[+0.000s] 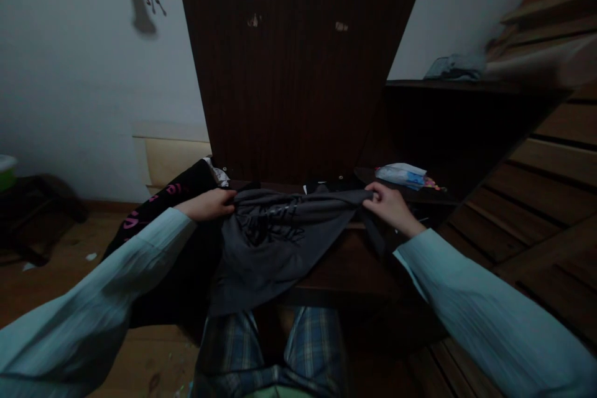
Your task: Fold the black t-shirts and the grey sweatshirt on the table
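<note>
A dark grey garment [275, 267] with black lettering, shaped like a T-shirt, is stretched between my two hands. My left hand [209, 204] pinches its upper left edge. At the upper right edge, the fingers of my right hand [390, 206] close on the same cloth. Between the hands the fabric sags in folds, and its lower left part hangs down over the front of a dark brown wooden surface [345, 267]. Black cloth with pink lettering [163, 205] drapes to the left, partly behind my left forearm.
A tall dark wooden panel [298, 74] rises behind the cloth. To the right, an open shelf [466, 84] holds a blue and white packet [403, 174], with folded cloth [454, 67] on top. Wooden slats [550, 161] line the right side. A low dark stool [41, 211] stands far left.
</note>
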Motion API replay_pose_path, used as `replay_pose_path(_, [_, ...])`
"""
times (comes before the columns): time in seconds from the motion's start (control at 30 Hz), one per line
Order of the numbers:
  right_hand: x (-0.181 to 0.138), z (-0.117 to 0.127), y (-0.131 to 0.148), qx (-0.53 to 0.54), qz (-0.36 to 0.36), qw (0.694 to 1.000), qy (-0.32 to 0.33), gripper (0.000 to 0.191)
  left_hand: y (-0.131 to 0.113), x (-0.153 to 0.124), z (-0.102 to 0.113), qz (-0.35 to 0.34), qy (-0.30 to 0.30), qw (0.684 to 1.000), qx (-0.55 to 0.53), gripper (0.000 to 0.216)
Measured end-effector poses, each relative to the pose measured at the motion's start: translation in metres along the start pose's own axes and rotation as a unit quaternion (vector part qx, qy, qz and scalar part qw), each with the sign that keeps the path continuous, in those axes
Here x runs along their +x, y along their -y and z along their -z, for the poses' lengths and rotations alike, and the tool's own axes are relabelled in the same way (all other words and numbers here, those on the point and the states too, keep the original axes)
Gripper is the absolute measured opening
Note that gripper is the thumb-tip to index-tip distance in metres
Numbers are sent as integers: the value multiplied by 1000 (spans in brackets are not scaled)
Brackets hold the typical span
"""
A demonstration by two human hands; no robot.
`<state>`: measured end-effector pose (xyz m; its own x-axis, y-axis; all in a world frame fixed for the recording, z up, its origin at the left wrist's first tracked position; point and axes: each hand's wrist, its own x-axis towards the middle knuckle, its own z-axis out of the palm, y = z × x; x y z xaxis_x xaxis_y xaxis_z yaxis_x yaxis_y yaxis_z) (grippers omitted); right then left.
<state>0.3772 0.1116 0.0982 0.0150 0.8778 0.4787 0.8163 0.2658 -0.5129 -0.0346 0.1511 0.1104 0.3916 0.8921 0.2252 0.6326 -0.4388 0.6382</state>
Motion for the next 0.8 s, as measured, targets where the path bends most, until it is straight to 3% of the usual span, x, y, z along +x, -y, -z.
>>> replay_pose_path(0.1, [8, 25, 13, -141, 64, 987, -43, 19, -6, 5, 27, 44, -99, 992, 70, 13])
replay_pose_path(0.17, [13, 43, 17, -205, 57, 974, -74, 22, -4, 5, 45, 84, -133, 981, 111, 10])
replay_pose_path(0.3, [16, 79, 8, -255, -36, 953, -159, 26, 5, -9, 66, 151, -149, 975, 65, 26])
replay_pose_path(0.37, [11, 92, -6, -245, -68, 946, -202, 25, 12, -20, 65, 155, -156, 976, 4, 35])
replay_pose_path(0.43, [2, 95, -24, -232, -88, 948, -198, 25, 19, -32, 57, 166, -121, 978, -39, 45])
replay_pose_path(0.53, [-16, 84, -54, -230, -106, 961, -108, 26, 32, -49, 38, 211, 0, 976, -45, 54])
replay_pose_path(0.7, [-46, 44, -98, -179, -67, 977, 92, 23, 48, -69, 15, 227, 203, 952, 43, 47])
replay_pose_path(0.8, [-60, 21, -114, -128, -47, 967, 214, 18, 54, -70, 9, 222, 278, 930, 91, 48])
